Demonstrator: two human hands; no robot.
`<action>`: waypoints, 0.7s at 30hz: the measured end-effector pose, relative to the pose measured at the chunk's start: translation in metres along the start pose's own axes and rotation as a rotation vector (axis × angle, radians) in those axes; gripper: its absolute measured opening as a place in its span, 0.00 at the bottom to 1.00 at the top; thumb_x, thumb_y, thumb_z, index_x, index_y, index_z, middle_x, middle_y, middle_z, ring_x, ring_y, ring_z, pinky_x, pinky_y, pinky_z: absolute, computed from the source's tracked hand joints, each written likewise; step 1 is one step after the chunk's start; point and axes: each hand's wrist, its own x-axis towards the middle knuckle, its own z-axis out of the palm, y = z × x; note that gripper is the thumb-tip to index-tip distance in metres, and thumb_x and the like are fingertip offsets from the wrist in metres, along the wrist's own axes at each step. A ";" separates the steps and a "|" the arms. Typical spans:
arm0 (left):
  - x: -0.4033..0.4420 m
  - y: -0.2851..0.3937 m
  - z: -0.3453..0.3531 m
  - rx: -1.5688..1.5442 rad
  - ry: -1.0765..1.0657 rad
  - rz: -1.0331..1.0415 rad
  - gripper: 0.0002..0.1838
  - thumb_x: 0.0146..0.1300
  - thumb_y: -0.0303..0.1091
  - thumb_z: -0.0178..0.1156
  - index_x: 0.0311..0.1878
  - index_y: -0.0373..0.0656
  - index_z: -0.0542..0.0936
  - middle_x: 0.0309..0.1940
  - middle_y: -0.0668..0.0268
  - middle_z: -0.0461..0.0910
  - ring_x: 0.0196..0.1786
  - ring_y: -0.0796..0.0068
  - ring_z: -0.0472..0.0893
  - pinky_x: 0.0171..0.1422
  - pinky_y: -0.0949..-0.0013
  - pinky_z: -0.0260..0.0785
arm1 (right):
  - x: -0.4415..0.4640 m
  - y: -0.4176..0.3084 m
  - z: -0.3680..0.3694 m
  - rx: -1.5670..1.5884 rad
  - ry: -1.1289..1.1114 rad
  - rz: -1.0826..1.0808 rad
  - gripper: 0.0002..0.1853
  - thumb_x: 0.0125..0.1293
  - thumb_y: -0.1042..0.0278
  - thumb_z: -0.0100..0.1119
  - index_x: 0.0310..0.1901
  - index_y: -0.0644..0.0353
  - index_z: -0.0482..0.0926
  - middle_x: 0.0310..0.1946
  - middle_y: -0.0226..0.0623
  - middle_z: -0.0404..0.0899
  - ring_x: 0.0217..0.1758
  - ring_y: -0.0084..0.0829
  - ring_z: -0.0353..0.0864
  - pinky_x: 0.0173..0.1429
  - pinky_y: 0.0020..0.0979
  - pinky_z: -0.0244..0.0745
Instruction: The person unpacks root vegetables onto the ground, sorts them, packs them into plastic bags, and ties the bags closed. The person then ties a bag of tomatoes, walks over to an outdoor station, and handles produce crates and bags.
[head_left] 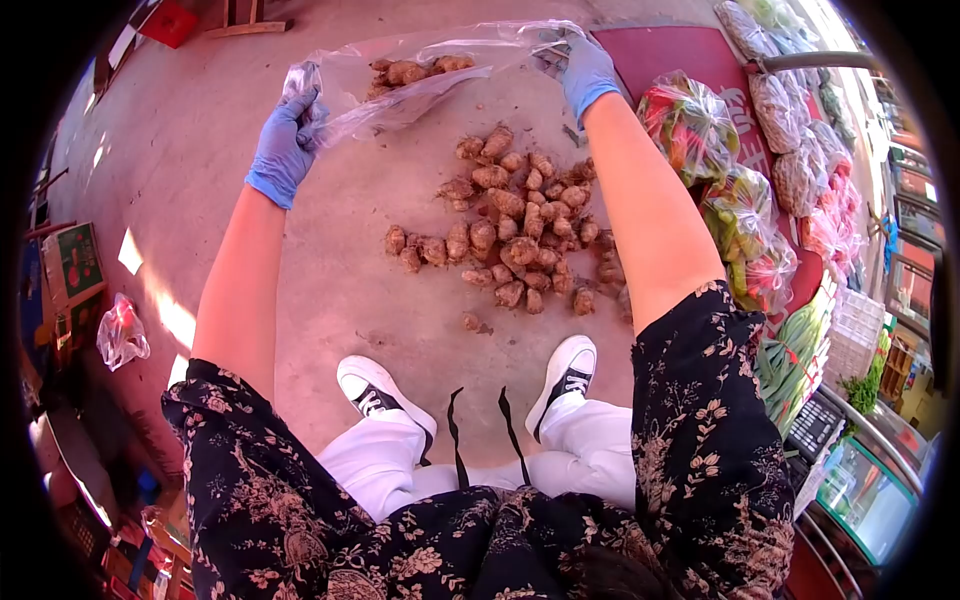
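Note:
A clear plastic bag (365, 118) is stretched sideways between my two hands, above the floor. My left hand (283, 145), in a blue glove, is closed on the bag's bunched left end. My right hand (587, 72), gloved the same way, grips the bag's right end at the top of the view. Several brown tubers that look like taro (405, 72) show at the bag; I cannot tell whether they lie inside it or behind it. Below it, a loose pile of taro (515, 215) is spread on the concrete floor, in front of my shoes.
Bagged vegetables (690, 125) line the right side beside a dark red mat (665, 65). Green onions (790, 350) lie nearer, next to a keypad device (818, 425). On the left are a cardboard box (75, 265) and a small knotted plastic bag (122, 332). A wooden stand (248, 25) is at the top.

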 end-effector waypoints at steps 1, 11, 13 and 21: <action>0.005 -0.006 0.010 0.050 -0.026 -0.018 0.02 0.63 0.29 0.54 0.38 0.46 0.73 0.20 0.69 0.70 0.15 0.84 0.62 0.16 0.79 0.51 | 0.001 -0.006 -0.019 -0.044 -0.008 0.019 0.10 0.68 0.70 0.41 0.46 0.60 0.72 0.39 0.41 0.78 0.38 0.36 0.80 0.43 0.37 0.80; -0.001 -0.062 0.049 0.180 0.024 -0.025 0.10 0.65 0.37 0.53 0.45 0.44 0.72 0.26 0.67 0.71 0.26 0.80 0.70 0.29 0.77 0.63 | -0.041 0.002 -0.139 -0.411 0.047 0.201 0.19 0.65 0.60 0.53 0.53 0.60 0.69 0.44 0.38 0.75 0.40 0.32 0.78 0.43 0.31 0.75; -0.008 -0.065 0.042 0.172 0.133 -0.030 0.15 0.64 0.42 0.54 0.49 0.43 0.71 0.32 0.65 0.71 0.36 0.75 0.74 0.39 0.69 0.69 | -0.041 0.032 -0.170 -0.734 0.090 0.277 0.29 0.55 0.50 0.61 0.52 0.64 0.72 0.41 0.41 0.78 0.41 0.32 0.78 0.42 0.33 0.74; -0.038 -0.139 -0.018 0.539 0.222 -0.459 0.25 0.59 0.42 0.57 0.59 0.45 0.67 0.53 0.64 0.67 0.53 0.66 0.69 0.56 0.58 0.63 | -0.086 0.102 -0.161 -1.271 -0.043 0.245 0.57 0.37 0.44 0.72 0.65 0.66 0.54 0.59 0.60 0.64 0.61 0.45 0.68 0.62 0.35 0.66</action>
